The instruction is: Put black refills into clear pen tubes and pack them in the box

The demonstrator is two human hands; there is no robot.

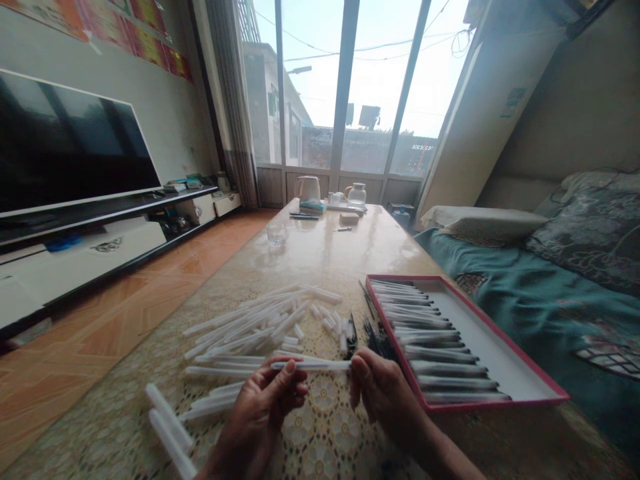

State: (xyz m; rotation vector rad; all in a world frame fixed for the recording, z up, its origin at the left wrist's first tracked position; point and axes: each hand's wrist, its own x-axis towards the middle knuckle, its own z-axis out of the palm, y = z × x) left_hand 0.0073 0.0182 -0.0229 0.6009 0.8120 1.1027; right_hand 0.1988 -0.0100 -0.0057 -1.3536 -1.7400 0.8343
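A slim white pen tube (320, 365) is held level above the table, stretched between both hands. My left hand (273, 393) pinches its left end between thumb and fingers. My right hand (373, 383) has its fingers closed on the other end, which they hide. Behind and left of my hands lies a loose pile of long white tubes (250, 327), with several short white pieces (327, 319) beside it. Thin black parts (375, 340) are heaped just beyond my right hand. To the right, a red-rimmed box (505, 343) holds a row of white pens with dark ends (440, 347).
The long table (320, 433) has a lace-patterned cover. A clear glass (275, 237) stands at its left, and a kettle (309, 189), a glass jug (357, 193) and a small box (349, 218) are at the far end. A sofa (480, 267) flanks the right side.
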